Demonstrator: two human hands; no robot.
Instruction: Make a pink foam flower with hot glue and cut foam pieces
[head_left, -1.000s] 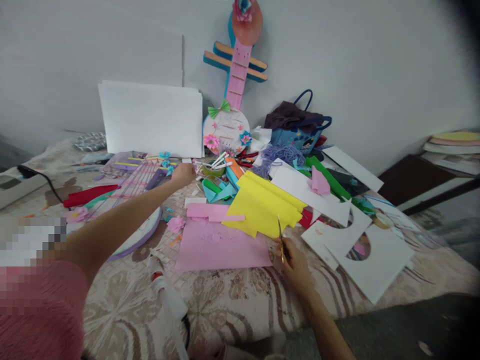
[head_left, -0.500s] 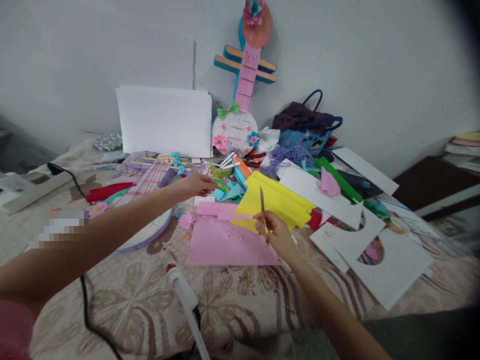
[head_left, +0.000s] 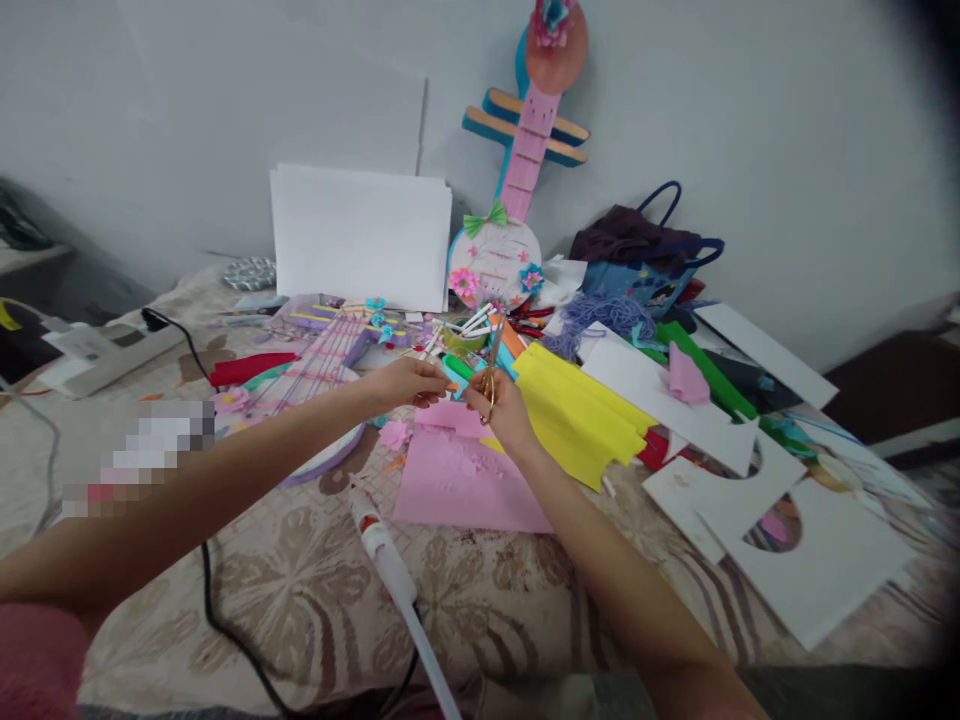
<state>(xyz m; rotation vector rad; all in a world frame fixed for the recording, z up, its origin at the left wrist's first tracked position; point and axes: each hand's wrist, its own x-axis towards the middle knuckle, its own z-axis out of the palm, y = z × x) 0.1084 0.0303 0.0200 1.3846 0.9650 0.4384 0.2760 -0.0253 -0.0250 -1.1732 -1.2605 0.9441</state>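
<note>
Right hand (head_left: 501, 405) grips scissors (head_left: 491, 372), left hand (head_left: 409, 382) pinches a small scrap beside a cup (head_left: 463, 338) of sticks

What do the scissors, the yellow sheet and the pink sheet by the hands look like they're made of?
The scissors in the right hand look like metal with a gold-toned shine; the blades glint. The yellow sheet looks like matte craft foam or thick paper, lying in soft, uncreased folds. The pink sheet looks the same matte stock, lying flat; foam or paper cannot be told.
</note>
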